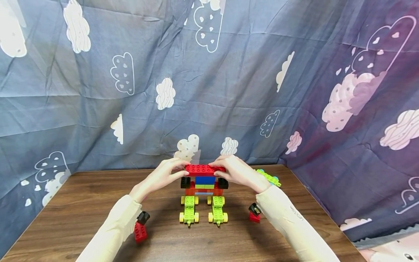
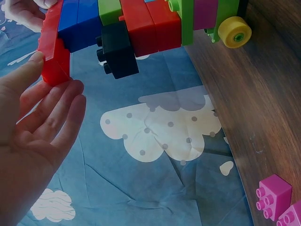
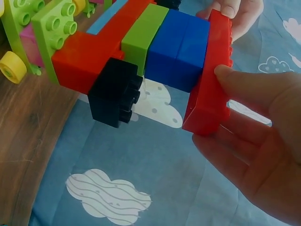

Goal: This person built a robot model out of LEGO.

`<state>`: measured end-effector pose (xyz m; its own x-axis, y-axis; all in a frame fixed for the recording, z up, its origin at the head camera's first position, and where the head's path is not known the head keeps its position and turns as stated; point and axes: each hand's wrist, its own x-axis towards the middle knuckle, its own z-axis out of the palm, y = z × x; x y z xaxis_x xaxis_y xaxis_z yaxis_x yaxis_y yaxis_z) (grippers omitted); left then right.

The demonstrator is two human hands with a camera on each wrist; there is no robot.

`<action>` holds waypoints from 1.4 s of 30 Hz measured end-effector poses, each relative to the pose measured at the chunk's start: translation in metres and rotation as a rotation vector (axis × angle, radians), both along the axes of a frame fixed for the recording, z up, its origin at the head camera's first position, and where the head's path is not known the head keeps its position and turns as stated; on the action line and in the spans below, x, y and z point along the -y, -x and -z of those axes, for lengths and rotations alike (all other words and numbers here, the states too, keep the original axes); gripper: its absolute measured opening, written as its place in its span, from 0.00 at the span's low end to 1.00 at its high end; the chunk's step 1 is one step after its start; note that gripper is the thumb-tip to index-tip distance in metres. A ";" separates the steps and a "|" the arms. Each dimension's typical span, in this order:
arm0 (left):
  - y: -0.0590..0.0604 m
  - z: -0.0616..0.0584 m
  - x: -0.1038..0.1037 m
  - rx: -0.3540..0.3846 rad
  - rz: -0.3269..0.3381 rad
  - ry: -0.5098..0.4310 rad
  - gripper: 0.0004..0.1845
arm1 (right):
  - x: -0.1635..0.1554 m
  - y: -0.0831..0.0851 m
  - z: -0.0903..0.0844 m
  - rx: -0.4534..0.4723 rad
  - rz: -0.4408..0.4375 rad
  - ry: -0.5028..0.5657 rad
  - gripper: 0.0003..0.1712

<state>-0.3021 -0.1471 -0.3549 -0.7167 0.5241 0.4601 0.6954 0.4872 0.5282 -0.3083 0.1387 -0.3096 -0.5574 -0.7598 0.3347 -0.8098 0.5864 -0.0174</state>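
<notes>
A brick model [image 1: 204, 189] stands mid-table on two green wheeled bases [image 1: 189, 211]. Above them sit red bricks, a black brick [image 1: 185, 182] on each side, then green and blue bricks [image 1: 205, 179]. A long red brick [image 1: 205, 169] lies on top. My left hand [image 1: 173, 171] pinches its left end and my right hand [image 1: 227, 170] pinches its right end. In the left wrist view my left hand [image 2: 55, 84] has its thumb on the red brick [image 2: 54, 47] and fingers under it. In the right wrist view my right hand [image 3: 210, 107] pinches the red brick [image 3: 209, 70] the same way.
A red-and-black piece [image 1: 140, 227] lies under my left forearm, another [image 1: 254, 213] by my right wrist. A green plate [image 1: 269, 177] sits behind my right hand. Pink bricks [image 2: 275, 197] lie on the wooden table [image 1: 82, 203]. Cloud-print cloth [image 1: 209, 91] hangs closely round the back and sides.
</notes>
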 end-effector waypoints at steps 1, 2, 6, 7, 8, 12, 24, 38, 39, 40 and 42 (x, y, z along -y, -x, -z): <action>0.000 0.000 0.000 -0.002 0.000 0.001 0.19 | 0.000 0.000 0.000 0.000 0.001 0.001 0.18; 0.000 0.000 0.000 -0.002 0.001 0.001 0.19 | 0.000 -0.001 0.000 0.000 0.003 0.002 0.19; 0.000 0.000 -0.001 -0.007 0.008 -0.005 0.18 | 0.000 -0.002 0.000 -0.003 0.018 0.008 0.19; 0.000 0.000 -0.001 -0.011 0.009 -0.006 0.18 | 0.000 -0.002 0.000 -0.003 0.020 0.009 0.19; 0.001 0.001 -0.001 -0.016 0.008 -0.006 0.18 | 0.000 -0.002 0.000 -0.002 0.020 0.011 0.20; 0.001 0.002 -0.002 -0.053 -0.003 0.001 0.18 | -0.002 -0.001 0.002 -0.005 0.009 0.017 0.19; -0.002 0.001 -0.002 -0.036 -0.025 0.003 0.18 | -0.005 0.000 0.003 -0.045 0.004 -0.003 0.19; -0.002 0.001 -0.002 -0.021 -0.032 0.021 0.18 | -0.030 -0.001 0.002 -0.022 0.075 0.056 0.17; -0.002 0.001 -0.002 -0.022 -0.030 0.019 0.18 | -0.031 -0.001 0.003 -0.018 0.069 0.059 0.17; -0.002 0.001 -0.002 -0.024 -0.028 0.017 0.18 | -0.032 -0.001 0.003 -0.019 0.062 0.062 0.17; -0.002 0.002 -0.003 -0.029 -0.023 0.014 0.18 | -0.033 -0.001 0.004 -0.021 0.055 0.070 0.16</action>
